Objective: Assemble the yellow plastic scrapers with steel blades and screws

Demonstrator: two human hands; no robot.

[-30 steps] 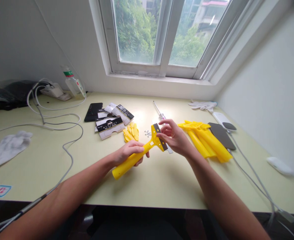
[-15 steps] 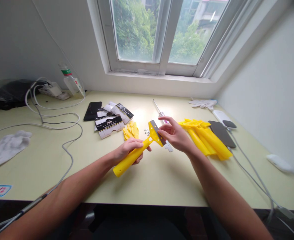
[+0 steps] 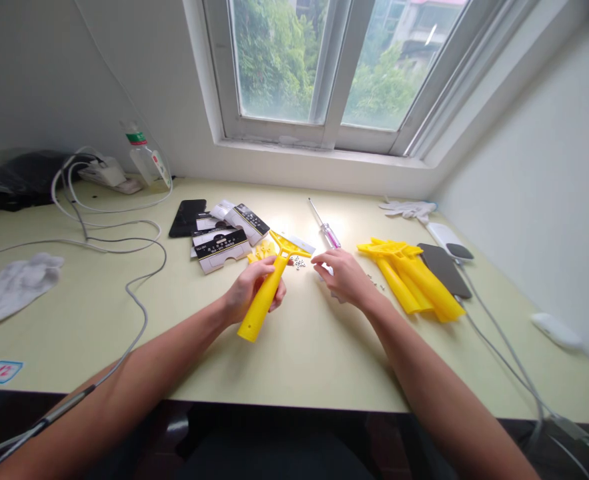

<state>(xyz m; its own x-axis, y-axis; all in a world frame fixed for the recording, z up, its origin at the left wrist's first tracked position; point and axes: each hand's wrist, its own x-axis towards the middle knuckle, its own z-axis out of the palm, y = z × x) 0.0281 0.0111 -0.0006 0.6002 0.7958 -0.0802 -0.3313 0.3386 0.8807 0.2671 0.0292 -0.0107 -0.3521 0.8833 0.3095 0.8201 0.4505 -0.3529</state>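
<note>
My left hand [image 3: 257,290] is wrapped round the handle of a yellow scraper [image 3: 261,307]. The scraper's head points away from me, with a metal blade [image 3: 297,243] at its far edge. My right hand [image 3: 344,275] is low over the table, its fingers bent and a little apart, with nothing visible held in them. Small metal nuts [image 3: 299,263] lie just left of its fingertips. A thin metal plate [image 3: 327,269] is partly hidden beneath this hand. Beyond it lies a screwdriver [image 3: 329,233] with a clear and purple handle.
Small yellow plastic parts [image 3: 263,251] and printed cards [image 3: 221,250] lie beside a black phone [image 3: 187,218] on the left. Yellow scraper handles [image 3: 409,273] and small screws [image 3: 382,287] are at right. Cables [image 3: 144,307] cross the table's left side; a white glove [image 3: 19,287] lies there.
My right hand has left the scraper's blade and come down to the table beside the nuts. My left hand has turned the scraper so its head points farther away and left.
</note>
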